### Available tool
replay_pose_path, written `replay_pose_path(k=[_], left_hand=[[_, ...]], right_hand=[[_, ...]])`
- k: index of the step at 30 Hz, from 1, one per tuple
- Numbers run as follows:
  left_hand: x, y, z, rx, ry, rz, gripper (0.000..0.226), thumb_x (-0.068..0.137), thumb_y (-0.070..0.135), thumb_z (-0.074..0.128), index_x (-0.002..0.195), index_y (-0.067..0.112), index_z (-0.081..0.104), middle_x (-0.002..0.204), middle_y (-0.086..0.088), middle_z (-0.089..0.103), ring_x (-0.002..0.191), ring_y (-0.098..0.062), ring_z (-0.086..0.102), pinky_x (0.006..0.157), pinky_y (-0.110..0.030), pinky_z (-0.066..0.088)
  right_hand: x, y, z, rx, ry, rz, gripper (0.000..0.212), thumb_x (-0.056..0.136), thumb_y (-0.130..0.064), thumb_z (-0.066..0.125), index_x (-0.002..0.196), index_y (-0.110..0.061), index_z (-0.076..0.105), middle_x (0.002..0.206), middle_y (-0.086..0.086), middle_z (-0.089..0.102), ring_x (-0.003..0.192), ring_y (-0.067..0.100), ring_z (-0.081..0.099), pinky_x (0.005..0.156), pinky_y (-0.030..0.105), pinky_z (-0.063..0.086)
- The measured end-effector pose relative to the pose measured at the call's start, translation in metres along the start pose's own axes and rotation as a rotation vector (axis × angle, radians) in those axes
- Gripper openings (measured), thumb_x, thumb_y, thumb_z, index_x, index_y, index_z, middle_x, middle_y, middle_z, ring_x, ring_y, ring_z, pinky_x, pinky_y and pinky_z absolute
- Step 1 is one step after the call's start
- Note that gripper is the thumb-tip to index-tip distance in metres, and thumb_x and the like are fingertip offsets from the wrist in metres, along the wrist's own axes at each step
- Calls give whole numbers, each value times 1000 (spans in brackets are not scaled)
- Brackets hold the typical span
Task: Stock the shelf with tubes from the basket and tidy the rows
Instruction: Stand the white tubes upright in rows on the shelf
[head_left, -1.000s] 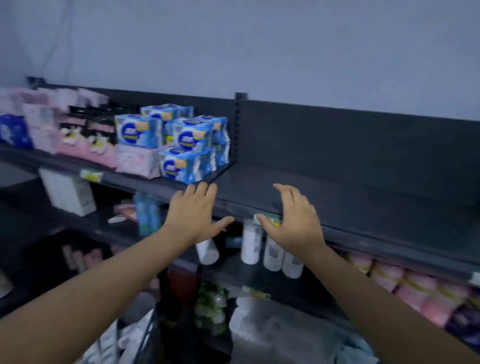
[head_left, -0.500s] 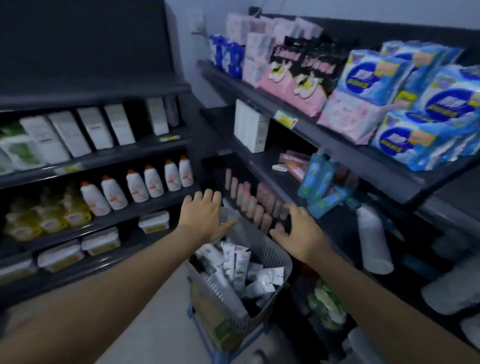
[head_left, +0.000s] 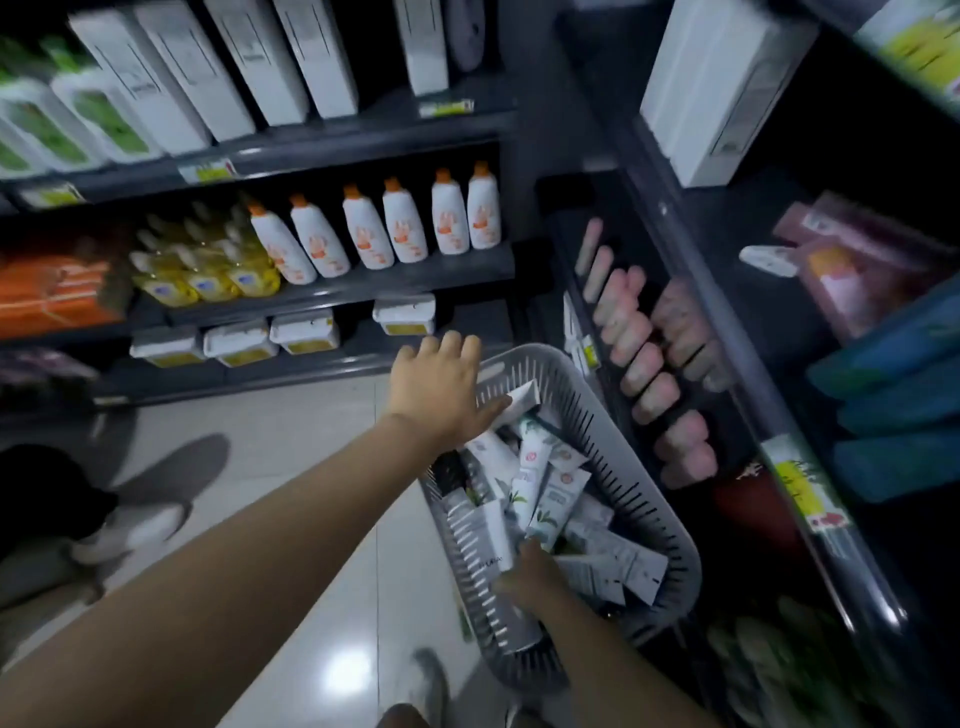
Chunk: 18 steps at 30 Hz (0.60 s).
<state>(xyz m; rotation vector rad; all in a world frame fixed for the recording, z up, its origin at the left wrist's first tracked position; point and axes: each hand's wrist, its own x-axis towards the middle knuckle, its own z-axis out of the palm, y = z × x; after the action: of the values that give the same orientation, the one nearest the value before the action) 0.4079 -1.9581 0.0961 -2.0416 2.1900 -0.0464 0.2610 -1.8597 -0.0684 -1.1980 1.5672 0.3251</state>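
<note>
Dim aisle: left hand (head_left: 439, 387), fingers straight, over basket (head_left: 655, 512); right hand (head_left: 535, 574) among tubes (head_left: 551, 499), grip hidden; labels unreadable.

1. No word, brand or number could be read anywhere; the whole view was blurred.
2. The tubes (head_left: 550, 499) in the basket (head_left: 631, 488) bore leaf motifs and small dark lettering, all illegible.
3. The white bottles (head_left: 405, 228) with orange caps carried an orange figure but no legible name.
4. Yellow-green price tags (head_left: 208, 170) on the shelves' front edges showed print too smeared to make out.
5. The white boxes (head_left: 249, 62) on the top shelf showed only thin dark lines.
</note>
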Motion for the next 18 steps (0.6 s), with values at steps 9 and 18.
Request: replay_pose_path(k=[9, 18], left_hand=[[3, -2, 69, -51, -135, -27, 65, 89, 64, 39, 132, 15, 38, 130, -6, 50, 116, -28, 50, 91, -40, 40], [-32, 48, 117, -540, -489, -318, 59, 88, 41, 58, 132, 9, 37, 126, -11, 52, 113, -30, 55, 89, -41, 49]], right_hand=[[24, 14, 19, 28, 141, -102, 93, 75, -7, 74, 147, -8, 15, 138, 11, 42, 122, 27, 48, 98, 32, 47], [5, 29, -90, 91, 515, -120, 70, 64, -18, 78, 116, -11, 31, 104, 10, 52, 92, 33, 56, 66, 40, 49]])
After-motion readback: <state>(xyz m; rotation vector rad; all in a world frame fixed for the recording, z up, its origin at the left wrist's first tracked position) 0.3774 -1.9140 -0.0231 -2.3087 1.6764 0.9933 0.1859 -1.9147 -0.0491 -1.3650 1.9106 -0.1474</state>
